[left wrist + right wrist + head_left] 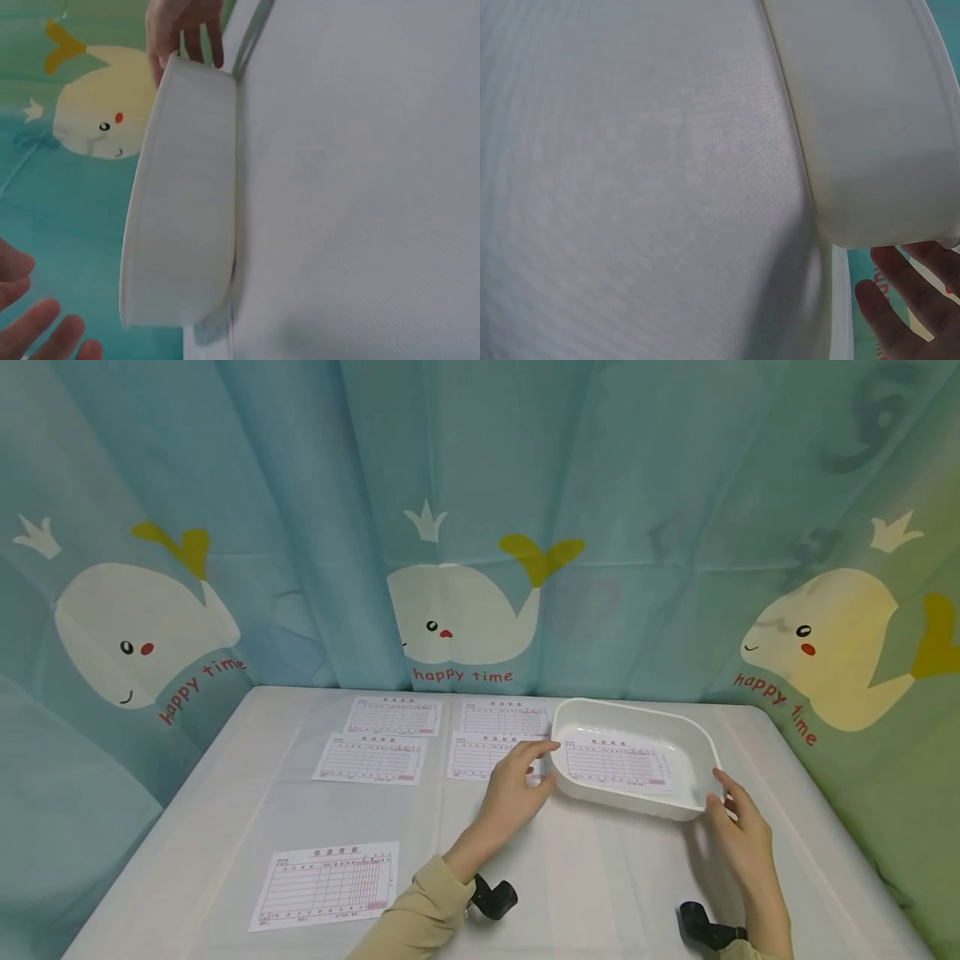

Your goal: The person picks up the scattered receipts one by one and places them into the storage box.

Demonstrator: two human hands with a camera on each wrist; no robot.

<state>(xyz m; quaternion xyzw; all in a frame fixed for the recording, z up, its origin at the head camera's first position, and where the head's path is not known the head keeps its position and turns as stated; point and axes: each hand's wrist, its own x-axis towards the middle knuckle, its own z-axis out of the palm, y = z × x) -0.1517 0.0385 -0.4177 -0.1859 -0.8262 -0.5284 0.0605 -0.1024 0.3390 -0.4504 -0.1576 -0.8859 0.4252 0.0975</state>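
A white shallow tray (637, 806) with rounded corners stands at the back right of the table, a printed paper slip (615, 766) lying inside it. My left hand (517, 785) is at the tray's left end, fingers spread; in the left wrist view its fingertips (45, 319) are apart from the tray wall (184, 195). At the opposite end, my right hand (742, 827) touches the tray with extended fingers, as the right wrist view also shows on the tray's end (900, 202). The left hand partly covers a slip (476, 758) beneath it.
Two slips lie at the back left, one upper (393, 716) and one lower (370, 758). Another slip (504, 718) lies left of the tray, and one more (330, 885) near the front left. A patterned curtain (465, 460) hangs behind the white table (585, 893).
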